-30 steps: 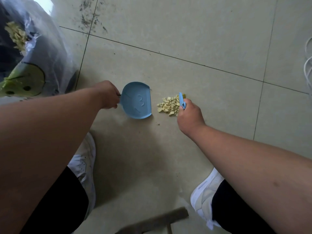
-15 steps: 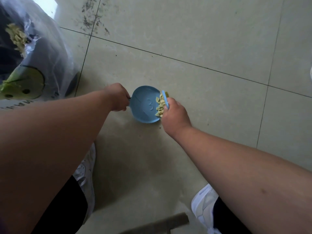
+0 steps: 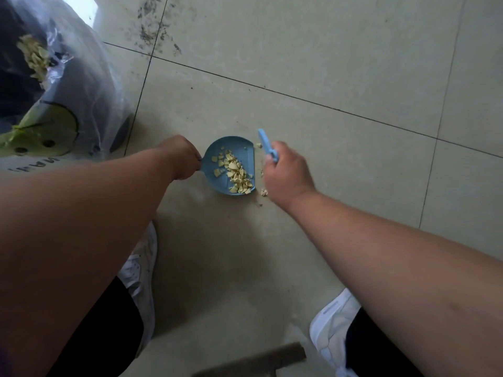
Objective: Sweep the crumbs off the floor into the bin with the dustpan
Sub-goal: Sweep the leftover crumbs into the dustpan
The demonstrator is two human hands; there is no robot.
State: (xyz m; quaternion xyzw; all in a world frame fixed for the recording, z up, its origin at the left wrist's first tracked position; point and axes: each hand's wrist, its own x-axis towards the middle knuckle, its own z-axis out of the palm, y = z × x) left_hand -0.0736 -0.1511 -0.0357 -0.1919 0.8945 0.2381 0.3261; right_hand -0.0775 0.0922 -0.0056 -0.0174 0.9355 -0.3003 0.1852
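Note:
A small blue dustpan (image 3: 215, 175) lies flat on the tiled floor, and my left hand (image 3: 181, 156) grips its handle. A heap of yellow crumbs (image 3: 236, 175) sits inside the pan near its open right edge. My right hand (image 3: 285, 172) holds a small blue brush (image 3: 266, 145) just right of the pan, lifted off the pile. A few stray crumbs (image 3: 263, 192) remain on the floor beside the pan's lip. The bin (image 3: 54, 99), lined with a clear plastic bag and holding yellow scraps, stands at the far left.
Both my white shoes (image 3: 333, 330) stand on the floor below the hands. A dark wooden piece (image 3: 253, 360) lies at the bottom edge. Dark dirt specks (image 3: 155, 31) mark the tiles at the top.
The brush pushed the crumb pile leftward into the dustpan, then drew back to the right. The crumbs moved from the floor into the pan; the left hand kept hold of the handle.

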